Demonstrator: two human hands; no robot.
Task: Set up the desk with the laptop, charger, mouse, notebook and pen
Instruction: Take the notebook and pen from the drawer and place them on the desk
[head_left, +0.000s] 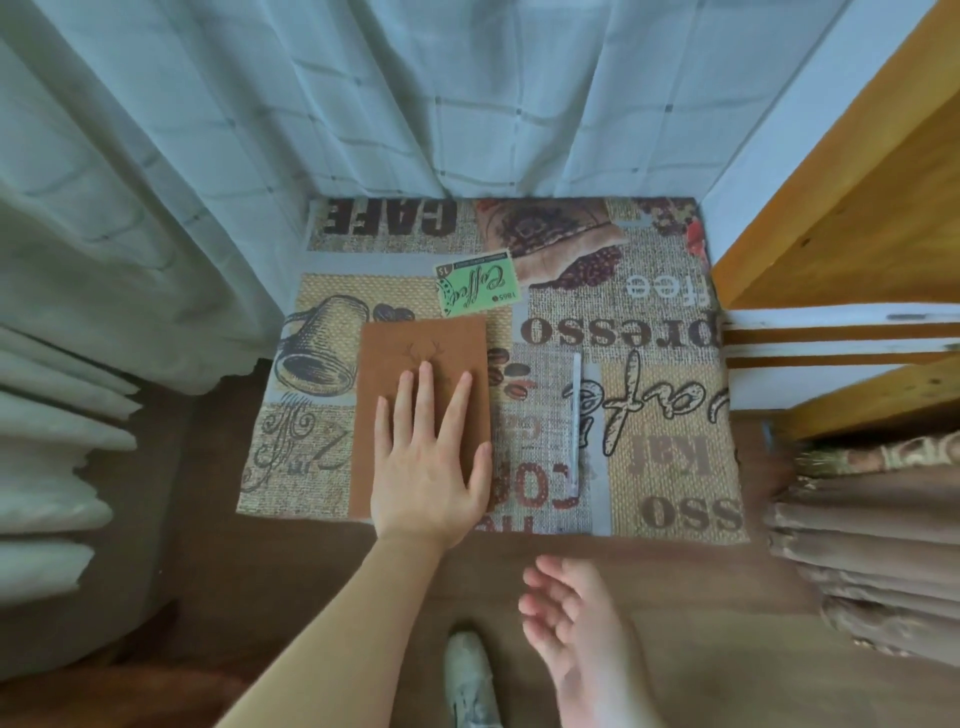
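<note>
A brown notebook (415, 358) with a stamped antler mark lies closed on the left half of the small desk (670, 415), which is covered by a coffee-print cloth. My left hand (431, 457) rests flat on the notebook's lower part, fingers spread. A white pen (575, 421) lies lengthwise just right of the notebook, apart from it. My right hand (566, 623) hovers in front of the desk's near edge, fingers loosely apart, holding nothing. No laptop, charger or mouse is in view.
Pale curtains (363, 104) hang behind and left of the desk. A wooden shelf unit (857, 208) stands to the right, with folded brown fabric (872, 545) below it. A shoe (470, 675) shows on the wood floor below.
</note>
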